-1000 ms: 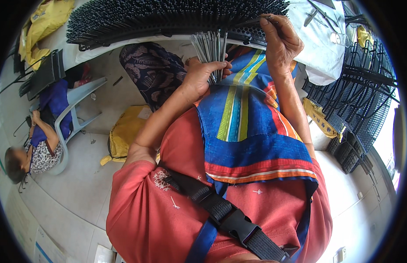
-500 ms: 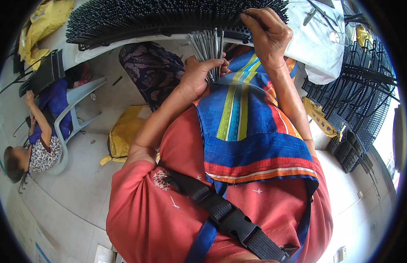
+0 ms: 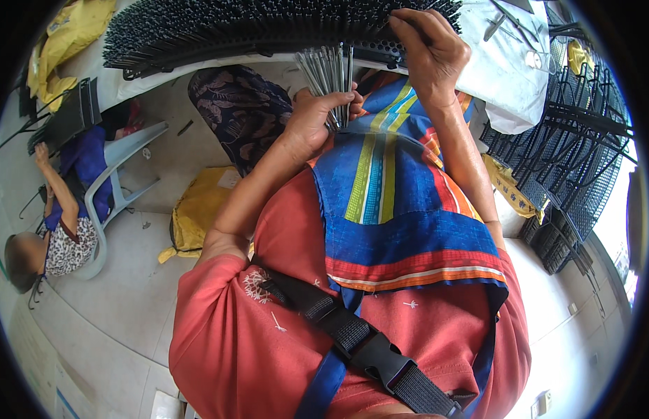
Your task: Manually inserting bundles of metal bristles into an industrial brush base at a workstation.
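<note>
My left hand (image 3: pixel 314 117) is closed round a bundle of thin silvery metal rods (image 3: pixel 327 73), which stand upright and fan out at their tops, above my lap. Beyond it, on the table's near edge, lies a long black perforated panel (image 3: pixel 219 57) thickly set with upright black prongs (image 3: pixel 268 28). At the panel's right part is my right hand (image 3: pixel 439 59), its thumb and forefinger pinched together over the prongs. Whatever sits between those fingertips is too small to name.
The white-covered table (image 3: pixel 492 63) carries metal tools (image 3: pixel 516 24) on the right. Black wire racks (image 3: pixel 569 140) stand at the right. A yellow bag (image 3: pixel 202 209) lies on the floor. At left, another person sits in a pale plastic chair (image 3: pixel 104 202) near a black panel (image 3: pixel 76 115).
My right hand has shifted slightly up and right over the prongs, still pinched. My left hand keeps the rods almost in place. The other person's hand has moved a little.
</note>
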A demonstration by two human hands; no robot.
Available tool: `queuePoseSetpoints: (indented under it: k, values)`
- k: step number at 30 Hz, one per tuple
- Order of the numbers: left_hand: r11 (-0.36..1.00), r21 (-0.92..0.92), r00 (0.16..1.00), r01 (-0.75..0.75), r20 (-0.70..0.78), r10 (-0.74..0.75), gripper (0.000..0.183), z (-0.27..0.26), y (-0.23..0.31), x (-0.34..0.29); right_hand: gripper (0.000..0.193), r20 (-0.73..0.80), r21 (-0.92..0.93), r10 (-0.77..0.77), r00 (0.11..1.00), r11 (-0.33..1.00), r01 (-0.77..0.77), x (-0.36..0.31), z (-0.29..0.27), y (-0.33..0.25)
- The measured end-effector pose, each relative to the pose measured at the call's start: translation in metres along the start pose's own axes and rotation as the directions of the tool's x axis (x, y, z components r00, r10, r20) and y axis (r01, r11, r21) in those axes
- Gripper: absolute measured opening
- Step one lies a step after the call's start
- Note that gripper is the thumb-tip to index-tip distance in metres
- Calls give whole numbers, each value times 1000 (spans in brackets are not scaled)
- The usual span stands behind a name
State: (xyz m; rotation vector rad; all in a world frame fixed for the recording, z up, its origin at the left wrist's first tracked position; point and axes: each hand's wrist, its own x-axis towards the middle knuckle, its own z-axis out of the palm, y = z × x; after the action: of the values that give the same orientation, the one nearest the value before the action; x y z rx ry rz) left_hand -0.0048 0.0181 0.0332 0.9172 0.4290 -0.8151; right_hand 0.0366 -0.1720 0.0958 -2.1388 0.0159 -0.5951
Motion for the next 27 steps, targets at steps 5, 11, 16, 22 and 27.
queuePoseSetpoints:
  k: [5, 11, 16, 22, 27]
  values:
    - [988, -125, 996, 90, 25, -88, 21, 4, 5, -4, 13, -59, -25, -328, 943, 945, 327, -11, -13, -1]
    - [946, -284, 987, 157, 81, -140, 19, 13, 11, -5, 27, 304, -52, -587, 750, 776, 628, -66, -2, -5]
    - [956, -232, 983, 181, 48, -174, 17, 2, 10, 2, 27, 464, 113, -524, 714, 835, 539, -71, -9, -9]
    - [974, -194, 993, 116, 57, -107, 16, 12, 4, 3, 23, 333, 249, 106, 937, 949, -196, -78, -14, 8]
    - [997, 63, 984, 41, 172, -51, 24, 21, 8, -3, 17, 493, 309, 568, 659, 594, -743, -66, -1, 13]
